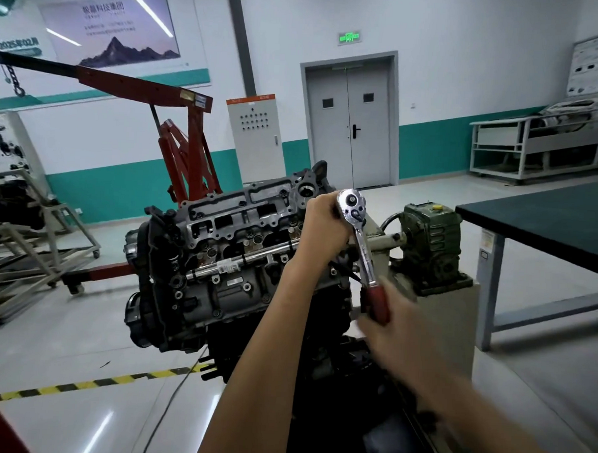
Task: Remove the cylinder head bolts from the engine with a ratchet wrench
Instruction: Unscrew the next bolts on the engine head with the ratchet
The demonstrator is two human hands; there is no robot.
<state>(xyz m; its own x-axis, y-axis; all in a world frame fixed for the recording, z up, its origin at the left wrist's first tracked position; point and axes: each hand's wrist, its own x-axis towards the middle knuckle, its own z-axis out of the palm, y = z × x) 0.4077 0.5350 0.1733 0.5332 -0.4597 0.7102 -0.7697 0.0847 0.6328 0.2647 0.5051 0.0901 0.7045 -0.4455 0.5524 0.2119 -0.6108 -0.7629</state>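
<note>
Engine [221, 257]: a big dark grey engine sits on a stand in the middle of the room. Its top is open and tipped toward the person, so you can see holes, bolts and a shiny metal rail.
Ratchet wrench [360, 239]: a shiny silver tool with a red handle. Its round head is at the far right end of the engine top. The handle slopes down and to the right.
Left hand [321, 227]: it is curled round the wrench just under the round head, pressed close to the engine top. The fingers are closed on the tool.
Right hand [399, 330]: it is blurry. It wraps the low end of the red handle, and the fingers look closed on it.
Cylinder head bolts: I cannot tell which bolt the wrench is on, because the left hand hides that spot.
Stand gearbox [430, 242]: a green metal box with a yellow cap, just to the right of the engine on a pale post.
Worktop [548, 220]: a dark green top on grey legs, at the right side of the room, apart from the engine.
Engine crane [178, 125]: a red lifting crane stands behind the engine, with a chain and hook at its far left end.
Floor [79, 353]: shiny and grey, with a yellow and black stripe.
Door [350, 125]: 2 grey doors in the back wall.
</note>
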